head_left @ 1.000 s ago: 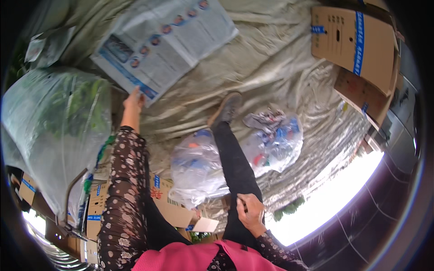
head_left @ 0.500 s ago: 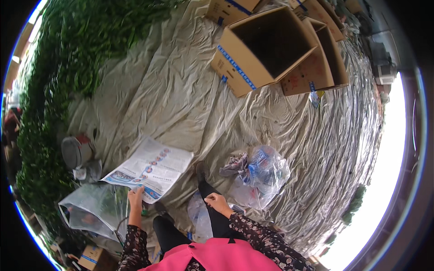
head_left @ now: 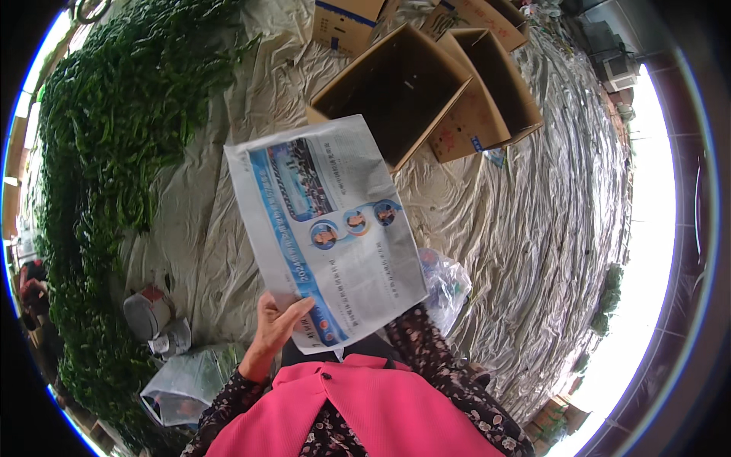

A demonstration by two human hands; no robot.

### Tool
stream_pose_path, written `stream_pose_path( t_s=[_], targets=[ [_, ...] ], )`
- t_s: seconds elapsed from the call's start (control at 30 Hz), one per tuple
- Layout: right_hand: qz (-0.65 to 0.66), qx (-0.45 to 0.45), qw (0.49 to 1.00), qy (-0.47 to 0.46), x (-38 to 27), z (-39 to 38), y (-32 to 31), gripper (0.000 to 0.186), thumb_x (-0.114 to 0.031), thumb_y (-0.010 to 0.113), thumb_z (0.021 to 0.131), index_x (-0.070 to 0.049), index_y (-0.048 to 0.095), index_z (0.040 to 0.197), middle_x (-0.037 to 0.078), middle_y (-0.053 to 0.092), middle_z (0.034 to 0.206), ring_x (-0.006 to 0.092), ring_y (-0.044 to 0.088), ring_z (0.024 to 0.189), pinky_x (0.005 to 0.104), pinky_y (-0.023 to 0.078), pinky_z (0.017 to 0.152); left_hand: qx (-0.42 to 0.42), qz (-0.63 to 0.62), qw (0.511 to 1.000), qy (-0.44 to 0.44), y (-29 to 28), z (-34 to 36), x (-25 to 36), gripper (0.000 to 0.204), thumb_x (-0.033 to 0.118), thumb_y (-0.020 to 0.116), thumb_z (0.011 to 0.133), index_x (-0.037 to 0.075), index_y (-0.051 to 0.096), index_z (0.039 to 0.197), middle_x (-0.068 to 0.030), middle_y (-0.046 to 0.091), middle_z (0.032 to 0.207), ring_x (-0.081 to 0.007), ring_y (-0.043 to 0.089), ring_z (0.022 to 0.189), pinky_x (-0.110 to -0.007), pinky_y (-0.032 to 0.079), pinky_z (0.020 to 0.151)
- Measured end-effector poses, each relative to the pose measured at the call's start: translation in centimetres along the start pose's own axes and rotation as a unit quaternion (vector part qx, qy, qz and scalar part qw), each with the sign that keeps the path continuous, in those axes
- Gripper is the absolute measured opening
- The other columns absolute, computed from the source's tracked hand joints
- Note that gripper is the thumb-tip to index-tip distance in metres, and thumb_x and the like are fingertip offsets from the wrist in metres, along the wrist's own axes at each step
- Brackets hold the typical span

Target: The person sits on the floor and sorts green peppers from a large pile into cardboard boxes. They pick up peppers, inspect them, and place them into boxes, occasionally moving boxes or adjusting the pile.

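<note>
Blue-and-white newspaper (head_left: 354, 263), nearly flat, slanted, bottom edge in left grip (head_left: 274, 324)

Crinkled gry flr sheet (head_left: 525, 251), brt light (head_left: 652, 266) at R.

- Your newspaper (head_left: 365, 274) carries a pale headline along its blue banner (head_left: 283, 236), and dark columns of small print beside round portraits.
- You have red characters on the side of the open carton (head_left: 461, 126).
- More reddish lettering marks the carton farther back (head_left: 487, 27).
</note>
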State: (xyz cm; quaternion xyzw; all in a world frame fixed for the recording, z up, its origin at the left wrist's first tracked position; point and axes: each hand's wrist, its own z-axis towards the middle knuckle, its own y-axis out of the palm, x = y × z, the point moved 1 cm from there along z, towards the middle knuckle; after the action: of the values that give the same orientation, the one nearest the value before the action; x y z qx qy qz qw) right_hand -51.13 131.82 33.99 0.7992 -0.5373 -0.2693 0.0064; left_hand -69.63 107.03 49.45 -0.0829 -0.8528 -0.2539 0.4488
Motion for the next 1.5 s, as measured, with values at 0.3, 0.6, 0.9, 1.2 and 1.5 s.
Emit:
stream_pose_path(
  t_s=[0.3,0.6,0.9,1.2,1.5],
  targets=[
    [0.245,-0.136,0.934,-0.222,-28.2,-0.8,6.3,0.094,-0.076,0.041,0.084,-0.001,0.038,0.142,0.019,0.049,0.135,0.0342,0.047,0.125,0.047,0.038,0.104,-0.037,0.053,0.995,0.07,0.1,10.1,10.5,0.012,0.006,0.066,0.085,0.0,0.066,0.096,0.0008,0.066,0.084,-0.0058,0.057,0.074,-0.022,0.046,0.067],
    [-0.164,-0.007,0.95,-0.265,-46.8,12.4,22.3,0.02,-0.017,0.062,0.089,-0.004,0.063,0.103,0.007,0.069,0.094,0.0198,0.067,0.082,0.0347,0.059,0.075,-0.061,0.055,0.987,0.135,6.6,24.9,17.9,0.016,0.011,0.074,0.081,0.001,0.068,0.093,-0.0004,0.069,0.086,-0.0066,0.064,0.079,-0.023,0.052,0.072],
    [-0.221,-0.129,0.822,-0.508,-62.3,18.8,25.4,0.031,-0.011,0.051,0.095,0.004,0.057,0.122,0.012,0.065,0.106,0.0172,0.064,0.091,0.0354,0.055,0.083,0.158,-0.073,0.95,0.26,9.4,29.0,12.5,0.025,0.012,0.068,0.085,-0.006,0.069,0.102,-0.01,0.071,0.095,-0.0122,0.067,0.076,-0.021,0.051,0.07],
    [-0.845,0.065,0.409,-0.34,-49.3,36.5,16.8,0.025,-0.024,0.062,0.082,0.0,0.07,0.084,0.023,0.068,0.087,0.0371,0.067,0.088,0.0446,0.054,0.076,0.358,0.181,0.895,-0.196,14.4,45.4,-23.3,0.021,0.018,0.058,0.084,0.001,0.07,0.087,-0.0167,0.069,0.088,-0.0288,0.067,0.086,-0.04,0.05,0.074],
    [-0.991,0.034,0.031,-0.126,-45.0,53.8,3.4,0.033,-0.026,0.047,0.094,-0.007,0.071,0.107,0.016,0.065,0.117,0.0295,0.063,0.108,0.0453,0.052,0.088,0.322,0.266,0.835,-0.358,14.4,50.8,-31.9,0.038,0.014,0.043,0.092,0.003,0.055,0.126,-0.02,0.057,0.126,-0.0345,0.054,0.118,-0.04,0.045,0.095]
  ],
)
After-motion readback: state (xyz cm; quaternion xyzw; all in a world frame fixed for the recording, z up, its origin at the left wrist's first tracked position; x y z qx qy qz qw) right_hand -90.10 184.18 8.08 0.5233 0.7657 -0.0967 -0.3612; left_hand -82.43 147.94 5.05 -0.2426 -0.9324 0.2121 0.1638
